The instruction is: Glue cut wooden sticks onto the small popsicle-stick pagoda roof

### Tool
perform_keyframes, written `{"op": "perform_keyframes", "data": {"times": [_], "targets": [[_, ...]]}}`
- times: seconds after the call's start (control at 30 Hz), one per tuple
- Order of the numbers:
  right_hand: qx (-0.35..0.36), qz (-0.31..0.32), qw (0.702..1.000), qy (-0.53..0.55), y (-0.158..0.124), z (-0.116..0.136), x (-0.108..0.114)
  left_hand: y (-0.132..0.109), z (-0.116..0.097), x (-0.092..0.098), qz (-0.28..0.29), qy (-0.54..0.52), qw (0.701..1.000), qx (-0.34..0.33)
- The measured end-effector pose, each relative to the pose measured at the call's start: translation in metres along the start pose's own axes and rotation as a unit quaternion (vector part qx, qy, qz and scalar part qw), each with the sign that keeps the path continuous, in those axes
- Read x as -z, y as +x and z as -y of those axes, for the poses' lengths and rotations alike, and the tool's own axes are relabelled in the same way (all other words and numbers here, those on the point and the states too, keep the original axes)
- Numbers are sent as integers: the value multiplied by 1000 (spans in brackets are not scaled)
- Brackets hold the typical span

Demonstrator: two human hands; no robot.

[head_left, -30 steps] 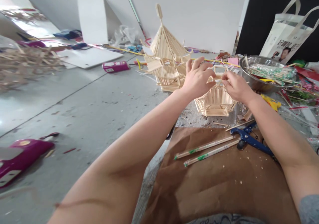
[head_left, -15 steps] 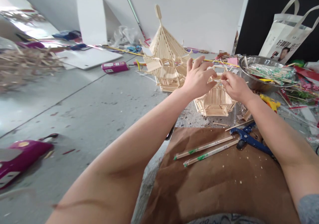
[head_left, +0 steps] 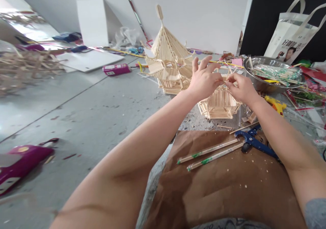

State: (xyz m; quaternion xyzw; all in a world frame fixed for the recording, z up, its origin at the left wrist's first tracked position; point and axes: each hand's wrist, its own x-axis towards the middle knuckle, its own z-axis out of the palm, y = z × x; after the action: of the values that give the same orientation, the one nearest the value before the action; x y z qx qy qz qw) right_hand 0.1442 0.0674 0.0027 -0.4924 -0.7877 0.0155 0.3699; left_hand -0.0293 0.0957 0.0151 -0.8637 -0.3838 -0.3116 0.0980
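Over the smaller pavilion model point(head_left: 222, 101), built of thin wooden sticks, my two hands meet at its upper part. The thumb and index finger of my left hand point(head_left: 203, 78) are pinched, with its other fingers raised. My right hand point(head_left: 240, 87) is pinched too, its fingertips close to the left ones. A short piece of wooden stick point(head_left: 224, 82) shows between the fingertips, partly hidden by them. Behind my left hand stands a taller stick pavilion point(head_left: 169, 45) with a pointed roof and finial.
Brown paper point(head_left: 216, 195) carries two wrapped chopstick packs point(head_left: 207, 151) and blue-handled cutters point(head_left: 254, 142). A steel bowl point(head_left: 248, 73) of wrapped sticks and a yellow glue gun point(head_left: 276, 105) lie right, a tote bag point(head_left: 285, 35) behind. Purple power strips point(head_left: 116, 69) rest on the floor at left.
My left hand's thumb and index finger have closed together, and the fingertips of both hands have come nearer each other. The models stay in place; the view has shifted slightly.
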Motion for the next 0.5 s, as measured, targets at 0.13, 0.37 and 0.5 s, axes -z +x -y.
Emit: {"op": "perform_keyframes", "data": {"times": [0.13,0.37,0.5], "targets": [[7,-7,1000,-20,0,2,1,0,-1,1,-3,3,1000,2],[14,-21,999,-41,-1,2,-1,0,-3,4,3,6,1000,13],[9,-24,999,-27,-1,3,0,1,-6,6,2,3,1000,17]]}}
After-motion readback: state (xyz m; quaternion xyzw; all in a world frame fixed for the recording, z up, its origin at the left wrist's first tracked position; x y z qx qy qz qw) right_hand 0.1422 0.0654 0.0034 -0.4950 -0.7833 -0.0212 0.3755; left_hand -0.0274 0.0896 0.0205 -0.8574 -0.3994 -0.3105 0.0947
